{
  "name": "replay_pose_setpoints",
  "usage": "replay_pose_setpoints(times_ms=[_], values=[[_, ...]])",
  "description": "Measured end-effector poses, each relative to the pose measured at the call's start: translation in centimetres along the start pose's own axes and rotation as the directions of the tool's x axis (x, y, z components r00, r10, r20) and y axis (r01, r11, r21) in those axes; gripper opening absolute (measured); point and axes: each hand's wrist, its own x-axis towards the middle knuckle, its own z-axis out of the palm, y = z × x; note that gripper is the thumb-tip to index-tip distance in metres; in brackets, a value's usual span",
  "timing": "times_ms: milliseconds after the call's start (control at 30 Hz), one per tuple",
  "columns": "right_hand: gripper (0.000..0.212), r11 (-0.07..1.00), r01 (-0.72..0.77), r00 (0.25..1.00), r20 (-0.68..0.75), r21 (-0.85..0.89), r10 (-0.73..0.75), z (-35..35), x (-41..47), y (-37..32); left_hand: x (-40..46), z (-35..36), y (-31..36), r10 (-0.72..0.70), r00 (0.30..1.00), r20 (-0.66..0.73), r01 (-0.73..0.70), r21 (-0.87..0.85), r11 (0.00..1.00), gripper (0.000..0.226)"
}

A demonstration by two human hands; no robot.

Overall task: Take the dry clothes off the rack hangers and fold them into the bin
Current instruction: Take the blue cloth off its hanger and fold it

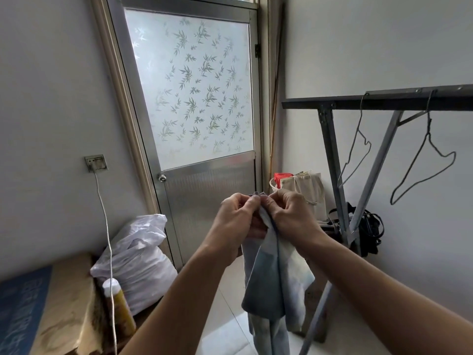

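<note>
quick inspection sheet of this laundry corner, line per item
surface: pale tiled floor; no table or bin seen
job's things: blue-grey garment hangs from both hands in front of the door; two bare wire hangers, left hanger and right hanger, hang on the dark rack bar
clutter: white plastic sack, cardboard box, yellow bottle, canvas tote, dark bag at the rack's foot
grippers: left hand and right hand pinch the garment's top edge, close together
cables: white cord runs down from the wall socket past the bottle
surroundings: metal door with frosted leaf-pattern pane, shut; plain walls
</note>
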Motion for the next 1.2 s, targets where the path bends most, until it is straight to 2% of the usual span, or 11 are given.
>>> replay_pose_setpoints(times_ms=[133,233,300,400,467,533,600,733,833,1067,1200], values=[[0.042,1.000,0.023,0.995,0.098,-0.016,-0.021,-0.4,-0.4,-0.3,-0.9,0.0,1.2,-0.063,0.997,0.054,0.070,-0.145,0.987,0.045],[0.018,0.998,0.050,0.987,0.156,-0.046,-0.042,-0.6,-0.5,-0.2,-1.2,-0.6,1.5,-0.093,0.989,0.113,0.107,-0.125,0.986,0.050],[0.008,1.000,0.015,0.983,0.182,0.017,-0.018,-0.7,-0.4,-0.2,-1.3,-1.0,1.4,-0.010,0.997,0.077,0.009,0.016,1.000,0.041],[0.014,0.998,-0.003,0.975,0.220,0.058,-0.009,-1.1,-0.3,-0.6,-0.5,-2.0,1.4,0.372,0.926,-0.057,-0.328,0.363,0.872,0.013],[0.015,0.996,0.010,0.956,0.290,0.094,-0.037,-1.5,-0.4,-1.2,0.1,-2.8,2.0,0.442,0.895,0.057,-0.407,0.508,0.759,0.041],[0.013,0.989,0.038,0.938,0.336,0.145,-0.086,-1.9,-0.5,-2.0,0.7,-3.3,2.5,0.312,0.916,0.253,-0.401,0.578,0.710,0.064],[0.012,0.980,0.052,0.931,0.346,0.192,-0.117,-2.4,-0.4,-2.6,0.9,-3.6,2.7,0.232,0.897,0.377,-0.415,0.531,0.739,0.043],[0.012,0.971,0.054,0.943,0.309,0.233,-0.127,-3.2,-0.3,-2.6,1.4,-3.4,2.6,0.326,0.878,0.351,-0.458,0.416,0.785,0.005],[0.008,0.973,0.067,0.940,0.313,0.221,-0.136,-3.8,-0.8,-1.6,1.4,-2.9,3.0,0.355,0.869,0.345,-0.489,0.484,0.726,0.022],[0.020,0.991,0.080,0.943,0.332,-0.109,-0.039,-4.2,-1.6,1.2,1.5,-3.9,4.3,0.355,0.884,0.305,-0.464,0.464,0.755,0.029],[0.009,0.994,0.067,0.941,0.336,-0.089,-0.033,-4.4,-1.6,1.9,1.2,-4.6,4.9,0.373,0.886,0.276,-0.461,0.434,0.774,0.023]])
